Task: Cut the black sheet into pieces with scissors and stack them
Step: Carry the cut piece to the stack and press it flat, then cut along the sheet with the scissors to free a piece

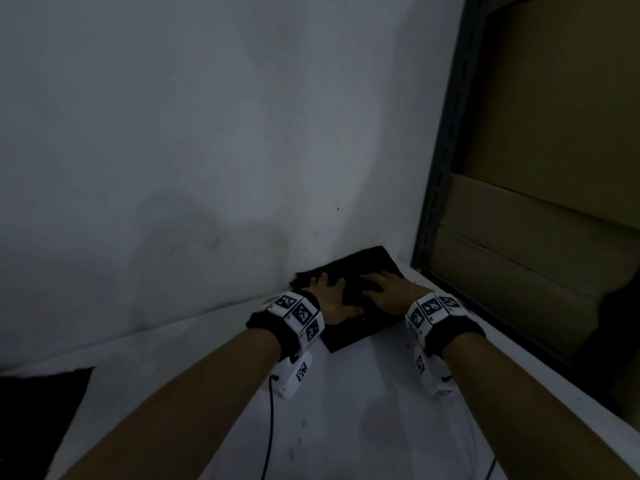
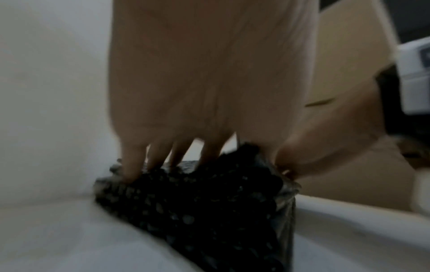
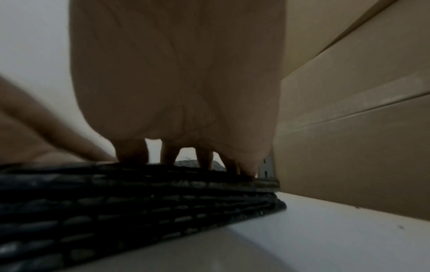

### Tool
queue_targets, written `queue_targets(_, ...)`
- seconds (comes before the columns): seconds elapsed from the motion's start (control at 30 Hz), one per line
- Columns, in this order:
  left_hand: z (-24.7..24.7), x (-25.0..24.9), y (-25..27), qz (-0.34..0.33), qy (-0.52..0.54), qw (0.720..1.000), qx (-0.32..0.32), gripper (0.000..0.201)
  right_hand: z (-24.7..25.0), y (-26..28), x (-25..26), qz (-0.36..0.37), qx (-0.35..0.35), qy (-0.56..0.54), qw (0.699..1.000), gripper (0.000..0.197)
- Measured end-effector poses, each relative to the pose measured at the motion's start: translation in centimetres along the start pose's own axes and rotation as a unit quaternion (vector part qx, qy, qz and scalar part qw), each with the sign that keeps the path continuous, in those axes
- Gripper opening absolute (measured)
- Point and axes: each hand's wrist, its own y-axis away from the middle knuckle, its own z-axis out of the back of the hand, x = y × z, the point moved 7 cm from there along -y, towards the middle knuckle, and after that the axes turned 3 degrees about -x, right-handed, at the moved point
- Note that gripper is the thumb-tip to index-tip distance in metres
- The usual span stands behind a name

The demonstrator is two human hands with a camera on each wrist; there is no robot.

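The left hand lies palm-down with its fingers spread on top of a stack of black sheet pieces, the fingertips pressing into the far left edge of the pile, where the material looks bunched and ragged; the thumb points inward toward the other hand. The right hand rests just beside it on the same stack, also flat and spread, its fingers standing on the top layer and reaching toward the far right corner. Neither hand curls round anything; both press down with straight, splayed fingers. From the right wrist view the pile shows as several layers of a dark, knobbly-textured mat, one on another, their near edges roughly in line. The stack sits at the far end of a white table, pushed into the corner where the white wall meets the table top, with its far edge touching or nearly touching the wall. Each wrist carries a white band with black-and-white square markers, and a thin dark cable hangs from the left one across the table. To the right, just beyond the table edge, brown cardboard boxes stand stacked inside a dark metal shelf frame. A dark patch lies at the lower left, too dim to identify.
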Motion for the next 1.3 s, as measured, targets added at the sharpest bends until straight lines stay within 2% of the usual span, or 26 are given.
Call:
queue_targets(0.03,-0.6,0.4,-0.2,0.011,-0.012,1.000,0.017,0.095,-0.5,-0.2,-0.2,-0.003,0.006,0.010,1.000,0.066)
queue_targets(0.13,-1.4,1.4,-0.4,0.006,0.000,1.000,0.023,0.103,-2.1,-1.0,-1.2,0.012,0.040,0.064,0.997,0.114)
queue_targets(0.17,-1.4,1.5,-0.2,0.004,0.004,1.000,0.020,0.105,-2.1,-0.8,-1.3,0.007,0.042,0.066,0.997,0.110)
queue_targets(0.23,-1.3,1.6,0.2,0.004,0.016,1.000,0.021,0.108,-1.5,0.2,-1.0,-0.011,0.025,0.057,0.998,0.080)
queue_targets(0.27,-1.2,1.7,0.5,0.006,0.024,0.999,0.023,0.110,-1.2,0.7,-0.8,-0.015,0.013,0.065,0.998,0.073)
queue_targets(0.43,0.2,3.0,4.0,0.004,0.044,0.998,0.041,0.108,0.2,2.4,0.9,-0.002,-0.040,0.083,0.996,0.067)
queue_targets(0.6,3.2,5.2,9.4,0.004,0.081,0.997,-0.005,0.092,2.5,6.1,4.7,0.031,-0.113,0.038,0.992,0.062)
queue_targets(0.67,4.6,6.3,12.1,0.011,0.076,0.997,-0.023,0.084,3.0,7.9,6.8,0.057,-0.098,0.004,0.994,0.064)
queue_targets(0.73,5.9,7.8,14.8,0.033,0.080,0.996,-0.036,0.075,3.3,9.9,9.1,0.080,-0.080,-0.031,0.993,0.049)
queue_targets(0.87,7.8,11.4,21.3,0.044,0.137,0.988,-0.063,0.051,3.3,14.2,15.3,0.143,-0.062,-0.019,0.987,0.040)
queue_targets(0.97,8.3,14.1,26.5,0.060,0.156,0.982,-0.082,0.041,2.4,16.7,20.2,0.189,-0.055,-0.041,0.980,0.033)
queue_targets(1.17,6.1,20.5,35.6,0.115,0.165,0.976,-0.084,0.025,-2.1,23.0,31.7,0.284,0.032,-0.057,0.957,0.019)
queue_targets(1.3,3.2,24.6,40.6,0.162,0.135,0.974,-0.082,0.015,-6.4,26.7,38.2,0.338,0.092,-0.006,0.937,0.018)
